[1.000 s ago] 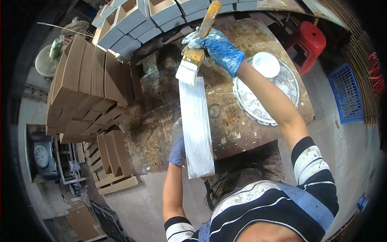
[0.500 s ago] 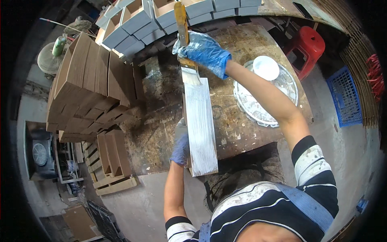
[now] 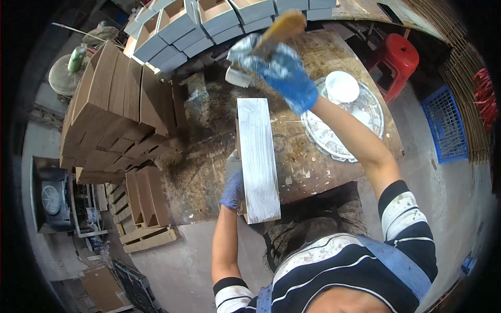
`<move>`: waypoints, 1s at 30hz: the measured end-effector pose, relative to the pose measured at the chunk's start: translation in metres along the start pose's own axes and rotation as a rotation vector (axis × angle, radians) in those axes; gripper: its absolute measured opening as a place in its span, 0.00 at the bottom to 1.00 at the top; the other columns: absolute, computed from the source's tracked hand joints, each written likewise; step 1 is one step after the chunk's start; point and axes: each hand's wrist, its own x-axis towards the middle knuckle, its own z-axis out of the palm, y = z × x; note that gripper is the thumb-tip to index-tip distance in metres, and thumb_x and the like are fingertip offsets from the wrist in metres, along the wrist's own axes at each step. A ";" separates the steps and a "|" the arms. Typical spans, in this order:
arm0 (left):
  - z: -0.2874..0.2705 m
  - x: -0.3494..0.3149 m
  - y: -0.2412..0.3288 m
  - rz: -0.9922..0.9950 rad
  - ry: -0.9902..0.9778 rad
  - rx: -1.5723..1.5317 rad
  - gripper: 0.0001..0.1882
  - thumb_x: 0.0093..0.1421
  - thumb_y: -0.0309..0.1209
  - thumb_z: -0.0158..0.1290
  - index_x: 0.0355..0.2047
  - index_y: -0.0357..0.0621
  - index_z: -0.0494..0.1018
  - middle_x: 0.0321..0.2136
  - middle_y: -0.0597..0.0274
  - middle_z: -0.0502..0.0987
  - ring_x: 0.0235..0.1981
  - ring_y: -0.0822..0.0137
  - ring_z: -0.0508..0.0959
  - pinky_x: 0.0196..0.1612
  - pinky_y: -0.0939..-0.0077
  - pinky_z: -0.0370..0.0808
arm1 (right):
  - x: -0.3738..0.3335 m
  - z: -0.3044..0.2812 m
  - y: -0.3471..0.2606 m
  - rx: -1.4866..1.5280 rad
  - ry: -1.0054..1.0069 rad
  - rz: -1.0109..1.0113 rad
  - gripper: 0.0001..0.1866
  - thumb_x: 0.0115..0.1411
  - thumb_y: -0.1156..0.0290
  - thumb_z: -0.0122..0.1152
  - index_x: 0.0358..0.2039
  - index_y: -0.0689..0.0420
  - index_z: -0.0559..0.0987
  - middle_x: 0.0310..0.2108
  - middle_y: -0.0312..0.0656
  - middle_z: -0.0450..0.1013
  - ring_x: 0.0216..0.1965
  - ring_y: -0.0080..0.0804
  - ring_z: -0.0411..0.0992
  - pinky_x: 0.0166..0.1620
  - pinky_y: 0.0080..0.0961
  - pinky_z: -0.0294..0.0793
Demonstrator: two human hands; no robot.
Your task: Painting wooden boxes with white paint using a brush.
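One white bowl [image 3: 342, 87] sits right of centre in the upper half of the frame, over the upper part of a round tray [image 3: 329, 138]. White smears and patches coat the tray's inside; the bowl looks white within, but you cannot tell how much it holds. Toward the right edge, a blue crate [image 3: 445, 125] stands on the floor, its contents too unclear to name. Across the top of the frame, grey boxes [image 3: 185, 36] are stacked with their openings up, showing bare brown interiors. More boxes, plain brown ones [image 3: 112, 94], are piled at the left.

Your long, narrow box [image 3: 258, 161] is at the centre of the frame, its lower end reaching past the near edge of the stained table [image 3: 308, 175]. Its upper face is white, with fine greyish streaks running lengthwise; a strip of brown shows along its left side.

Your right hand [image 3: 282, 68], in a smeared blue glove, is closed around a brush [image 3: 284, 26] in the upper middle of the frame. The handle is blurred, and the white bristles are beyond the box's far end, apart from it in the view. Your left hand [image 3: 233, 180], gloved in purple-grey, is against the box's left side; its fingers are partly hidden, so you cannot tell how far they are closed.
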 end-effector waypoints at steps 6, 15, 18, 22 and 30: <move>-0.002 0.015 -0.005 0.058 -0.053 0.071 0.18 0.57 0.35 0.45 0.45 0.38 0.64 0.35 0.59 0.73 0.32 0.69 0.74 0.32 0.77 0.74 | -0.102 0.003 -0.018 -0.280 -0.368 -0.218 0.19 0.49 0.72 0.53 0.44 0.53 0.72 0.41 0.40 0.71 0.42 0.35 0.70 0.45 0.29 0.70; -0.005 0.012 -0.008 0.130 -0.060 0.126 0.12 0.56 0.29 0.46 0.39 0.37 0.68 0.29 0.62 0.74 0.26 0.72 0.74 0.27 0.80 0.72 | -0.180 0.023 -0.153 -0.095 -1.019 -0.122 0.19 0.52 0.65 0.49 0.47 0.45 0.70 0.51 0.38 0.64 0.49 0.29 0.65 0.46 0.23 0.69; 0.001 0.015 -0.008 0.165 -0.097 0.150 0.10 0.55 0.27 0.46 0.37 0.36 0.69 0.27 0.63 0.74 0.24 0.74 0.74 0.25 0.81 0.72 | -0.188 0.002 -0.086 0.153 -0.526 0.833 0.19 0.58 0.64 0.45 0.49 0.54 0.67 0.48 0.40 0.65 0.46 0.27 0.66 0.48 0.22 0.67; 0.004 0.009 -0.005 0.149 -0.049 -0.034 0.09 0.55 0.27 0.46 0.36 0.36 0.71 0.26 0.64 0.75 0.23 0.74 0.74 0.24 0.82 0.72 | -0.180 -0.016 -0.080 0.582 -0.201 0.817 0.21 0.61 0.63 0.40 0.52 0.61 0.61 0.52 0.44 0.60 0.50 0.31 0.63 0.55 0.24 0.61; -0.002 0.012 -0.008 0.128 -0.036 0.089 0.09 0.55 0.27 0.46 0.36 0.37 0.71 0.27 0.63 0.75 0.23 0.74 0.74 0.25 0.81 0.72 | -0.229 0.011 -0.167 0.064 -0.780 0.037 0.19 0.50 0.65 0.50 0.45 0.49 0.73 0.48 0.36 0.67 0.47 0.36 0.67 0.46 0.27 0.69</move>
